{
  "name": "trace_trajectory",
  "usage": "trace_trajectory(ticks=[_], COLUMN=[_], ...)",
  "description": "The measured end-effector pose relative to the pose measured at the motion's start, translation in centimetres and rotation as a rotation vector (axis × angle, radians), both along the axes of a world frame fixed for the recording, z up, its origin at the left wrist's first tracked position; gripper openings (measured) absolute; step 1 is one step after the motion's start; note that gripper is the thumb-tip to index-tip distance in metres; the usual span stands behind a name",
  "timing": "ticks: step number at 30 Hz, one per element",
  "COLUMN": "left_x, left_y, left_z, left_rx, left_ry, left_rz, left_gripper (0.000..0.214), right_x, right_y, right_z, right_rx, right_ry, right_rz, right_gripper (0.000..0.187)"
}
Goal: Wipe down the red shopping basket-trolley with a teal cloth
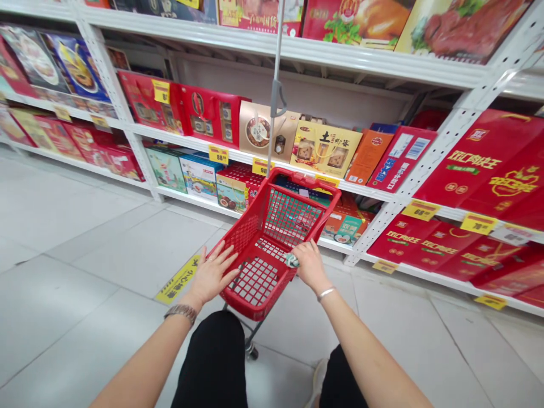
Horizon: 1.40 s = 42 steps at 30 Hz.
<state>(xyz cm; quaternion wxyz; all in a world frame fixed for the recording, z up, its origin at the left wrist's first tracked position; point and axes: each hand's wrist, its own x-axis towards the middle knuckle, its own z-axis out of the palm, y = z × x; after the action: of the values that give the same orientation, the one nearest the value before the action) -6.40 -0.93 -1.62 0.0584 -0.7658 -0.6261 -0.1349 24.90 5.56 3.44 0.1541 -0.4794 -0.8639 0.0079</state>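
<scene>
A small red plastic shopping cart (293, 180) with mesh sides stands in front of me, its basket holding nothing that I can see. My left hand (211, 276) rests with fingers spread flat over the cart's left rim. At the opposite rim, my right hand (311, 265) is closed around a crumpled green and white cloth (292, 260), pressed against the cart's edge. Most of the cloth is hidden by the fingers. A thin grey pole (275, 73) with a grey clip rises from behind the cart's far end.
White shelving (238, 150) packed with boxed goods runs across the aisle ahead. Large red gift boxes (476, 158) fill the right bay. Yellow price tags (218, 154) hang along the shelf edges. A yellow floor sticker (178, 281) lies left of the cart on grey tiles.
</scene>
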Motion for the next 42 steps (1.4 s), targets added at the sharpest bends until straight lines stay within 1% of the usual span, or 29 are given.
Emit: trace_trajectory(ticks=[2, 5, 8, 11, 14, 17, 21, 25, 27, 29, 33, 35, 37, 39, 40, 42], left_x=[-0.9, -2.1, -2.3, -0.9, 1.5, 3.6, 5.1, 6.1, 6.4, 6.4, 6.2, 6.2, 6.2, 6.4, 6.6, 6.9], left_y=[0.8, 1.9, 1.9, 0.4, -1.9, -3.5, -3.6, -3.2, -3.1, -2.9, -1.8, -1.1, -0.5, -0.2, -0.1, 0.1], left_z=[0.2, 0.6, 0.6, -0.2, -1.1, -1.2, -0.4, 0.0, 0.0, 0.0, -0.4, -0.5, -0.3, 0.1, 0.4, 0.9], left_rx=[-0.021, -0.069, -0.093, -0.073, -0.043, -0.069, -0.158, -0.151, -0.14, -0.136, -0.097, -0.093, -0.119, -0.157, -0.176, -0.213], left_ry=[0.018, 0.05, 0.053, -0.002, -0.071, -0.123, -0.168, -0.16, -0.146, -0.141, -0.135, -0.126, -0.117, -0.111, -0.106, -0.094], left_rz=[0.018, 0.068, 0.133, 0.166, 0.127, 0.153, 0.238, 0.332, 0.326, 0.292, 0.248, 0.239, 0.22, 0.189, 0.177, 0.17], left_gripper=[0.05, 0.049, 0.052, 0.059, 0.062, 0.063, 0.059, 0.058, 0.057, 0.056, 0.057, 0.057, 0.057, 0.058, 0.059, 0.06], right_x=[-0.7, -1.5, -2.0, -2.3, -2.5, -2.6, -2.5, -2.0, -1.8, -1.9, -4.2, -5.6, -6.2, -5.4, -4.5, -1.9], right_y=[-0.7, -1.9, -3.1, -4.4, -5.6, -7.0, -9.0, -10.9, -11.7, -12.3, -13.0, -13.0, -13.0, -13.1, -13.1, -13.3], right_z=[-0.1, -0.4, -1.0, -1.6, -1.9, -1.9, -2.2, -2.4, -2.0, -1.2, 0.2, 0.2, -0.1, -0.3, -0.3, -0.1], right_rx=[0.011, 0.023, 0.047, 0.076, 0.099, 0.107, 0.118, 0.127, 0.094, 0.044, 0.002, -0.003, -0.017, -0.027, -0.027, -0.015], right_ry=[0.007, 0.02, 0.057, 0.091, 0.101, 0.085, 0.026, 0.026, 0.034, 0.059, 0.083, 0.042, -0.004, -0.026, -0.027, -0.024], right_rz=[-0.02, -0.057, -0.083, -0.088, -0.128, -0.169, -0.199, -0.207, -0.19, -0.153, -0.029, 0.015, 0.036, 0.037, 0.026, -0.03], right_gripper=[0.033, 0.036, 0.038, 0.038, 0.039, 0.042, 0.039, 0.041, 0.043, 0.045, 0.052, 0.048, 0.043, 0.042, 0.043, 0.048])
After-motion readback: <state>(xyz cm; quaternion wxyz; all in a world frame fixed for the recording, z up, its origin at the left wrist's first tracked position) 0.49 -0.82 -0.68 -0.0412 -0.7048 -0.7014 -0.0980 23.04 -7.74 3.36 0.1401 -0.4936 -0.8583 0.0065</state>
